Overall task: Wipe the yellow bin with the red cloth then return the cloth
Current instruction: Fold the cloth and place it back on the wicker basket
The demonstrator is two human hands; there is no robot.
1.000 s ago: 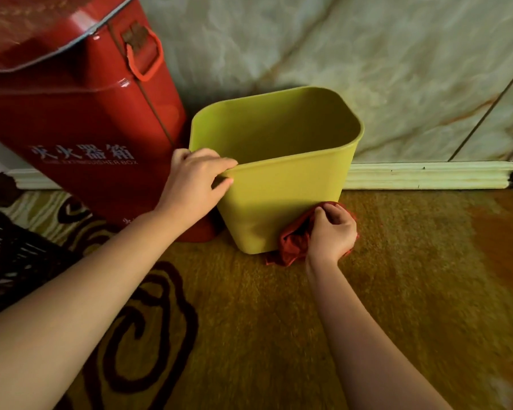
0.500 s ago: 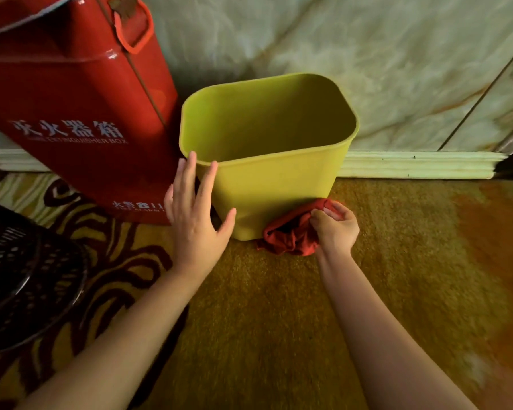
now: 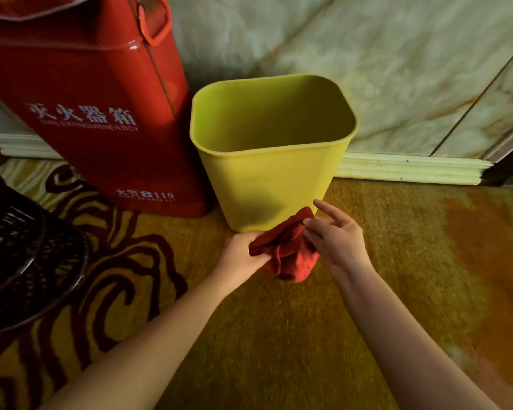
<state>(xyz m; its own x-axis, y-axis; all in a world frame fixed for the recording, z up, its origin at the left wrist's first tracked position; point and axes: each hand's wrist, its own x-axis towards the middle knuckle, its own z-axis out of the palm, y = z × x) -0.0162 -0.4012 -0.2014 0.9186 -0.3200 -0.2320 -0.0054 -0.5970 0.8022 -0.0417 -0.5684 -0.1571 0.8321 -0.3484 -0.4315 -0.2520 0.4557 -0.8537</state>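
Mustard-coloured carpet [image 3: 279, 335] with dark swirls fills the floor ahead of me, running up to a pale skirting board [image 3: 409, 170] and a marbled wall [image 3: 367, 69]. Against that wall I see the yellow bin [image 3: 267, 184] standing upright, its open mouth showing nothing inside that I can make out. Just beside it on my left stands a tall red fire extinguisher box [image 3: 95, 113], close enough that I cannot tell whether the two touch. A dark wicker piece [image 3: 21, 261] sits at the far left edge.

Both of my hands meet at the foot of the bin, on the red cloth [image 3: 285, 253], which is bunched between them just in front of the bin's lower right corner, above the carpet. My left hand [image 3: 243, 255] is curled closed, pinching the cloth's left edge between thumb and fingers. My right hand [image 3: 335, 238] is half open: the index finger sticks out straight toward the bin while the other fingertips nip the cloth's upper right fold.
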